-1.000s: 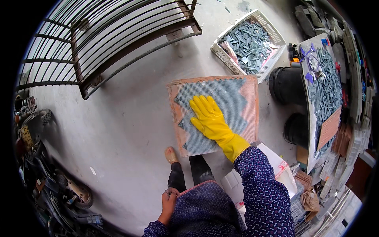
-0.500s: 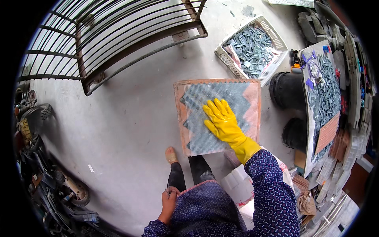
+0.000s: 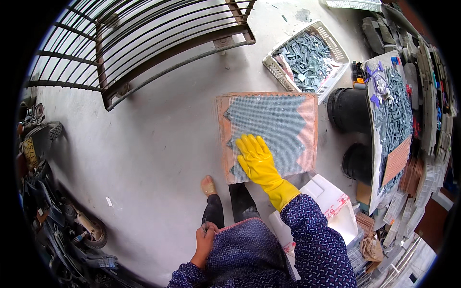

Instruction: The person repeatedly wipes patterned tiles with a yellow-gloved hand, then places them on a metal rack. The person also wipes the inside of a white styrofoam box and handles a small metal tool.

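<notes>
My right hand, in a yellow rubber glove, lies flat with outstretched fingers on the lower left part of a mesh sheet. Under that white netting, small grey tiles form a zigzag-edged pattern in a square orange-brown tray. Low by my lap, my bare left hand is closed round a thin grey stick-like thing; its exact kind is too small to make out. The left hand stays apart from the tray.
A white plastic crate of grey tile pieces stands beyond the tray. At right, a board heaped with pieces rests by black buckets. A white box sits near my right arm. A metal rack and motorbikes flank the left.
My gloved right hand has slid toward me and left across the mesh, from its middle to its lower left. My left hand keeps its hold near my lap.
</notes>
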The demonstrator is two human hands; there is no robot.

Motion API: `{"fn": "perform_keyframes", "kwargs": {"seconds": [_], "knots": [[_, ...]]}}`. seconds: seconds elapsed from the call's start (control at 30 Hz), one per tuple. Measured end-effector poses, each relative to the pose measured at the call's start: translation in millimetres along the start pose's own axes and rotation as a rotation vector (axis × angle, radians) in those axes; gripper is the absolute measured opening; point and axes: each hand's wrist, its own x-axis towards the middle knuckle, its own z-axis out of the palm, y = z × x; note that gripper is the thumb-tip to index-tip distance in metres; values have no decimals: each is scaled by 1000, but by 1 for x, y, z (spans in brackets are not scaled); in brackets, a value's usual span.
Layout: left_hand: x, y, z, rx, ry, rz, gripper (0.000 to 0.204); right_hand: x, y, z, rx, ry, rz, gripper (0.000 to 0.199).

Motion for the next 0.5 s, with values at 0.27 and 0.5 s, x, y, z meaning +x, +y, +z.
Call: {"fn": "perform_keyframes", "kwargs": {"seconds": [0.27, 0.5], "knots": [[-5, -7, -19, 29, -11, -4, 23, -13, -22, 26, -45, 140, 79, 42], [-8, -4, -40, 107, -46, -5, 23, 36, 48, 1, -238, 331, 388, 45]]}}
